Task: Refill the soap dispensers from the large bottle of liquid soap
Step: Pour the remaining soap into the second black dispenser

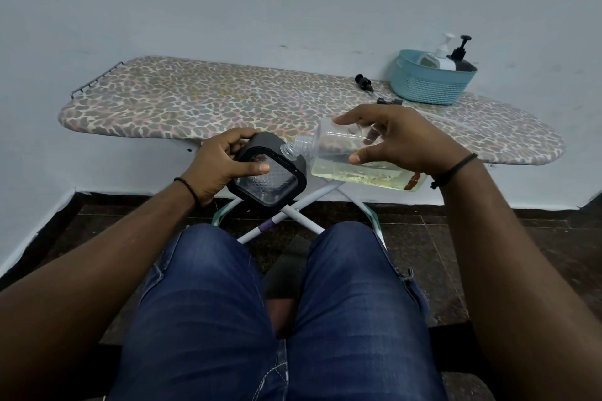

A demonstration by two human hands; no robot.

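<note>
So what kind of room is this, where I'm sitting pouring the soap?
Probably a plain room at home, maybe a laundry corner: a leopard-print ironing board serves as the table against a bare painted wall, with a blue basket of pump bottles on it.

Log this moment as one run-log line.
left hand: holds dispenser | right hand: tilts large bottle | mouths meeting | basket: two dispensers

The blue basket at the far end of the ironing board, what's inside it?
Two pump dispensers stand in the blue basket: a white dispenser and, at its right, a black dispenser. The basket wall hides their lower parts and anything beneath them.
</note>
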